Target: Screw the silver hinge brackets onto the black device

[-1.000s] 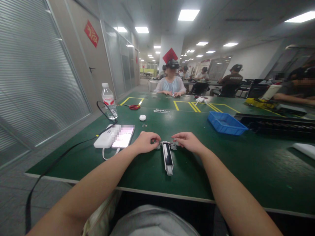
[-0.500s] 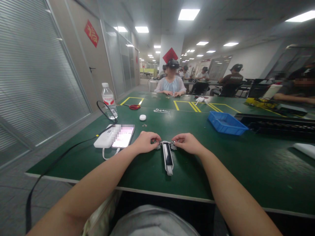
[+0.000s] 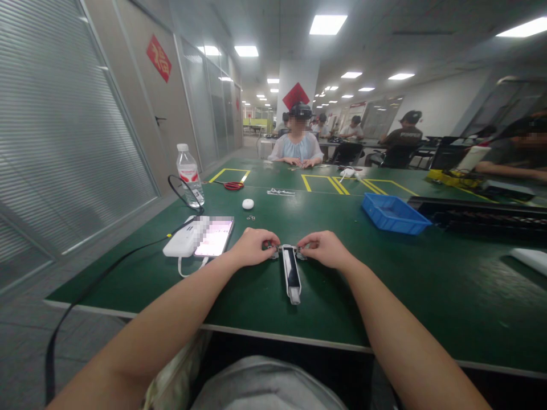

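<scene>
A long narrow silver-and-black metal fixture [image 3: 291,274] lies on the green table [image 3: 384,296], pointing towards me. My left hand [image 3: 253,246] rests curled at the left of its far end, fingertips pinched on a small metal part I cannot make out. On the other side, my right hand [image 3: 325,249] is curled too, fingertips pressed to the fixture's far end.
A phone [image 3: 215,237] on a white power bank [image 3: 182,244] lies left of my hands, with a water bottle [image 3: 189,175], a black cable, red scissors [image 3: 233,185] and a white puck [image 3: 248,204] behind. A blue tray [image 3: 394,214] sits right. People work at the far end and right.
My right hand has slid a little left and closed in on the fixture's far end. The left hand has stayed where it was.
</scene>
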`<state>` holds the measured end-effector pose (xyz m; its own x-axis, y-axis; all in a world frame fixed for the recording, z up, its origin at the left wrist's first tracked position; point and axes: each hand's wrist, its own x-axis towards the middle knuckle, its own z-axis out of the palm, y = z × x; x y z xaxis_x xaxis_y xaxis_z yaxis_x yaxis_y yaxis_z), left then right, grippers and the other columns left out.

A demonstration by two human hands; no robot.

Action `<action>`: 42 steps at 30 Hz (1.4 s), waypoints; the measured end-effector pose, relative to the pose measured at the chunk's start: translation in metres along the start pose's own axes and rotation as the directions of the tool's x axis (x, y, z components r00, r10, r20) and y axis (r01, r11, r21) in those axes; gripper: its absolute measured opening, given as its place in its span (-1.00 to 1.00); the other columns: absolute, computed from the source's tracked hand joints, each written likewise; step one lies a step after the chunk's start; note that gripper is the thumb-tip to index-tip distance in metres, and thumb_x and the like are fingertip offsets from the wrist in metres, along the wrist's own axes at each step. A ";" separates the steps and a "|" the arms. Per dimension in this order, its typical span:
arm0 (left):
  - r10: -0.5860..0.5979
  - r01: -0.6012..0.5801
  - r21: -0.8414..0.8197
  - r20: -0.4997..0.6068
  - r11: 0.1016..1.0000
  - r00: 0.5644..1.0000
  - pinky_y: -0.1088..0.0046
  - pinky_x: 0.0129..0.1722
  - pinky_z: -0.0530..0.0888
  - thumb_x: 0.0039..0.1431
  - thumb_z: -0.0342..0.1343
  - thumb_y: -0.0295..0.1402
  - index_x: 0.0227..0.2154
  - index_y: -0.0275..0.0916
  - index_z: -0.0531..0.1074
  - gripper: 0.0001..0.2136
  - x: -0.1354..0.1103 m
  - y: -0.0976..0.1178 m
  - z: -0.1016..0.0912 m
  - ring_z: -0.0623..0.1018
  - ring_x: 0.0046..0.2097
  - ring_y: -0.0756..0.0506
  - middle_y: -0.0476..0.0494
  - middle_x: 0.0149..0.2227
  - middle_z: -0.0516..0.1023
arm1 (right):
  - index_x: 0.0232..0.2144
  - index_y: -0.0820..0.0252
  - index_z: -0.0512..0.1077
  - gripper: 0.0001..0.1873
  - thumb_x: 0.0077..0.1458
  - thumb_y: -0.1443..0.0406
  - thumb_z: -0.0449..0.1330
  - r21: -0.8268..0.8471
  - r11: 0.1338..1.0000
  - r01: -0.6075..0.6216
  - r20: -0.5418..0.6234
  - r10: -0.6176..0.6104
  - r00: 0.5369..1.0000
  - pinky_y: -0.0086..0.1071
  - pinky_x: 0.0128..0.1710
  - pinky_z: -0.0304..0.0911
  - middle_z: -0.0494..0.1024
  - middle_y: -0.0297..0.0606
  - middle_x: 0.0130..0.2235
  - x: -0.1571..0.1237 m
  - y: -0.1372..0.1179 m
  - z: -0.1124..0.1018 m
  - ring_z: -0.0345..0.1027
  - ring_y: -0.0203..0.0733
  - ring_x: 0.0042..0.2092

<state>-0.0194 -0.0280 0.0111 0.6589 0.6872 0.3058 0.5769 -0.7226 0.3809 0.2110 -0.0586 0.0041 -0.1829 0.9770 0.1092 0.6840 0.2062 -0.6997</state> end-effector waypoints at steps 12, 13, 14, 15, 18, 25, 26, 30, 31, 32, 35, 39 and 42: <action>0.013 -0.013 -0.004 0.002 1.000 1.000 0.53 -0.25 0.35 0.03 0.09 -0.39 -0.30 -0.22 0.51 -0.83 0.000 -0.001 0.001 0.48 -0.33 0.00 -0.01 -0.34 0.56 | -0.25 0.26 0.49 -0.69 -0.16 0.39 0.25 0.093 0.990 0.101 -0.043 -0.097 0.994 -0.49 -0.46 0.31 0.56 -0.30 -0.43 0.000 0.004 0.002 0.38 -0.36 -0.51; 0.012 -0.012 -0.003 0.004 1.000 1.000 0.53 -0.25 0.35 0.03 0.09 -0.39 -0.30 -0.22 0.51 -0.83 0.000 0.000 0.000 0.48 -0.33 0.00 -0.01 -0.34 0.56 | -0.25 0.26 0.49 -0.69 -0.16 0.39 0.25 0.094 0.990 0.106 -0.044 -0.102 0.994 -0.48 -0.46 0.31 0.56 -0.30 -0.43 0.000 0.004 0.002 0.38 -0.36 -0.51; 0.010 -0.010 -0.002 0.006 1.000 1.000 0.53 -0.25 0.35 0.03 0.09 -0.39 -0.31 -0.22 0.51 -0.84 0.000 0.000 0.000 0.48 -0.33 0.00 -0.01 -0.34 0.56 | -0.25 0.26 0.49 -0.69 -0.15 0.39 0.24 0.095 0.989 0.110 -0.046 -0.106 0.993 -0.48 -0.46 0.31 0.56 -0.30 -0.42 0.000 0.004 0.002 0.38 -0.36 -0.50; 0.009 -0.009 -0.001 0.007 1.000 1.000 0.53 -0.25 0.35 0.03 0.09 -0.39 -0.31 -0.23 0.51 -0.84 0.000 0.000 0.000 0.48 -0.33 0.00 -0.01 -0.34 0.56 | -0.24 0.26 0.49 -0.69 -0.15 0.38 0.25 0.094 0.989 0.112 -0.048 -0.108 0.993 -0.48 -0.45 0.31 0.56 -0.30 -0.43 0.001 0.005 0.002 0.38 -0.36 -0.50; 0.019 -0.019 0.000 0.006 1.000 1.000 0.53 -0.24 0.34 0.03 0.09 -0.39 -0.31 -0.22 0.51 -0.84 0.001 -0.001 0.001 0.48 -0.34 0.00 0.00 -0.35 0.56 | -0.24 0.26 0.49 -0.68 -0.15 0.37 0.25 0.091 0.989 0.118 -0.052 -0.114 0.992 -0.47 -0.45 0.32 0.56 -0.30 -0.43 0.001 0.007 0.003 0.39 -0.35 -0.50; 0.029 -0.029 0.007 0.000 1.000 1.000 0.54 -0.25 0.34 0.03 0.09 -0.39 -0.31 -0.22 0.51 -0.83 0.001 -0.003 0.003 0.48 -0.34 0.00 -0.01 -0.35 0.56 | -0.24 0.25 0.48 -0.68 -0.15 0.37 0.24 0.088 0.989 0.119 -0.025 -0.117 0.993 -0.48 -0.47 0.30 0.56 -0.29 -0.40 0.002 0.008 0.002 0.39 -0.36 -0.50; 0.028 -0.028 0.009 0.000 1.000 1.000 0.54 -0.25 0.34 0.03 0.09 -0.39 -0.31 -0.22 0.51 -0.83 0.001 -0.002 0.002 0.48 -0.34 0.00 -0.01 -0.35 0.56 | -0.23 0.25 0.48 -0.68 -0.15 0.38 0.23 0.087 0.989 0.117 -0.022 -0.115 0.993 -0.48 -0.48 0.30 0.56 -0.29 -0.40 0.002 0.008 0.002 0.39 -0.36 -0.50; 0.024 -0.024 0.008 -0.001 1.000 1.000 0.53 -0.25 0.34 0.03 0.09 -0.39 -0.31 -0.21 0.51 -0.84 0.001 -0.002 0.002 0.48 -0.34 0.00 -0.01 -0.34 0.56 | -0.19 0.28 0.45 -0.65 -0.12 0.42 0.18 0.097 0.990 0.100 -0.025 -0.098 0.995 -0.50 -0.48 0.30 0.56 -0.27 -0.38 0.001 0.006 0.001 0.39 -0.36 -0.49; 0.024 -0.024 0.006 -0.002 1.000 1.000 0.53 -0.25 0.34 0.03 0.09 -0.39 -0.31 -0.22 0.51 -0.84 0.001 -0.002 0.001 0.48 -0.34 0.00 -0.01 -0.34 0.56 | -0.17 0.28 0.45 -0.64 -0.11 0.43 0.17 0.100 0.991 0.092 -0.024 -0.090 0.996 -0.50 -0.49 0.29 0.56 -0.26 -0.37 0.001 0.006 0.001 0.39 -0.37 -0.49; 0.025 -0.024 0.005 -0.001 1.000 1.000 0.53 -0.25 0.34 0.03 0.09 -0.39 -0.31 -0.22 0.51 -0.84 0.001 -0.001 0.001 0.48 -0.34 0.01 -0.01 -0.34 0.56 | -0.17 0.29 0.44 -0.63 -0.11 0.44 0.16 0.103 0.991 0.086 -0.023 -0.084 0.996 -0.51 -0.49 0.29 0.56 -0.26 -0.37 0.001 0.005 0.001 0.39 -0.37 -0.49; 0.024 -0.024 0.003 0.006 1.000 1.000 0.54 -0.25 0.35 0.03 0.08 -0.40 -0.31 -0.23 0.51 -0.84 0.000 -0.001 0.000 0.48 -0.35 0.01 -0.01 -0.34 0.56 | -0.17 0.29 0.44 -0.63 -0.12 0.44 0.17 0.107 0.991 0.083 -0.022 -0.082 0.996 -0.51 -0.49 0.29 0.55 -0.28 -0.38 0.001 0.004 0.001 0.38 -0.38 -0.50; 0.021 -0.021 0.004 0.006 1.000 1.000 0.54 -0.25 0.35 0.02 0.08 -0.40 -0.32 -0.23 0.51 -0.84 0.000 0.000 0.000 0.48 -0.34 0.01 -0.01 -0.34 0.56 | -0.18 0.29 0.43 -0.65 -0.12 0.42 0.18 0.109 0.989 0.103 -0.027 -0.101 0.995 -0.51 -0.50 0.27 0.54 -0.29 -0.39 0.001 0.005 0.002 0.36 -0.39 -0.51; 0.021 -0.021 0.001 0.001 1.000 1.000 0.54 -0.24 0.35 0.03 0.08 -0.40 -0.32 -0.23 0.51 -0.84 0.000 0.001 0.000 0.48 -0.34 0.01 -0.01 -0.35 0.56 | -0.17 0.27 0.42 -0.64 -0.11 0.42 0.17 0.108 0.987 0.116 -0.024 -0.114 0.993 -0.51 -0.50 0.26 0.53 -0.30 -0.38 0.001 0.006 0.002 0.34 -0.40 -0.52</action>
<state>-0.0189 -0.0284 0.0111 0.6713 0.6718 0.3130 0.5634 -0.7370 0.3734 0.2134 -0.0565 -0.0018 -0.2427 0.9480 0.2058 0.5779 0.3117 -0.7543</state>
